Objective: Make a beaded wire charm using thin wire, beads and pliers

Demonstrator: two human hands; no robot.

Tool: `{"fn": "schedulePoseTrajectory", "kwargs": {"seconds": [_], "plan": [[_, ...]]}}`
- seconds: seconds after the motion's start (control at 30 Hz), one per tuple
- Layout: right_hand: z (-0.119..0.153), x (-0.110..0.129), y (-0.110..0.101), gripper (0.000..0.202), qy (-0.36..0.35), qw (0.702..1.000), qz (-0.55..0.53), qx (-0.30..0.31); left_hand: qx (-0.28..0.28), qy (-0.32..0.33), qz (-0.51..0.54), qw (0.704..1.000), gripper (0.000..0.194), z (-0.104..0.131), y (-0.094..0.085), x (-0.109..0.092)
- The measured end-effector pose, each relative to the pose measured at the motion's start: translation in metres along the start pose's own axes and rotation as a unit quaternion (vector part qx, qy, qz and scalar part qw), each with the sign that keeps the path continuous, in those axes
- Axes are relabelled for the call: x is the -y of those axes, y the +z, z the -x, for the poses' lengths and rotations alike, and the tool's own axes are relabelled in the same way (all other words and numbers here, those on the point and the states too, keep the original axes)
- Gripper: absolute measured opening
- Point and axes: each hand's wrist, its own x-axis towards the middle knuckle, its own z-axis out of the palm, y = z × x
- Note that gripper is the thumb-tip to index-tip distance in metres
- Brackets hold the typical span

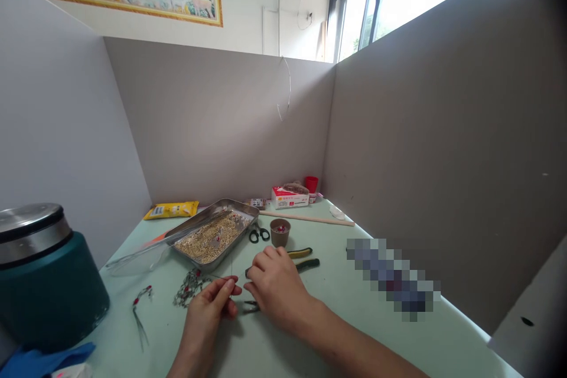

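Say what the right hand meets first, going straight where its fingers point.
Probably the left hand, across a small gap to the left of the right hand; one view leaves depth unclear.

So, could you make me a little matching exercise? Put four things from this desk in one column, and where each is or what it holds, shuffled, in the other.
Column one
1. Metal tray
2. Small brown cup
3. Left hand
4. Yellow packet

Column two
A. Beside the dark tangle with red spots
B. Near the far partition, left of the pink-and-white box
C. Holds many small gold-coloured pieces
D. Holds red pieces

Pairs: 1-C, 2-D, 3-A, 4-B
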Motion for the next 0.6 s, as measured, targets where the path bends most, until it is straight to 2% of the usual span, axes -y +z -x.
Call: {"fn": "schedulePoseTrajectory", "kwargs": {"seconds": [0.13, 0.3, 0.4, 0.6], "plan": [[-0.011, 0.0, 0.006, 0.013, 0.007, 1.0, 0.012, -0.024, 0.004, 0.014, -0.006, 1.0, 0.036, -0.001, 0.001, -0.001], [-0.013, -0.006, 0.019, 0.019, -0.002, 0.999, -0.036, 0.01, 0.014, -0.007, 0.022, 1.0, 0.032, 0.0, 0.001, 0.001], [-0.011, -0.012, 0.023, 0.019, 0.007, 0.997, -0.078, 0.022, 0.069, -0.041, 0.069, 0.994, 0.031, 0.0, 0.001, 0.002], [-0.008, -0.024, 0.027, 0.025, -0.004, 0.994, -0.106, 0.023, 0.101, -0.08, 0.154, 0.98, 0.043, 0.002, 0.002, -0.004]]}}
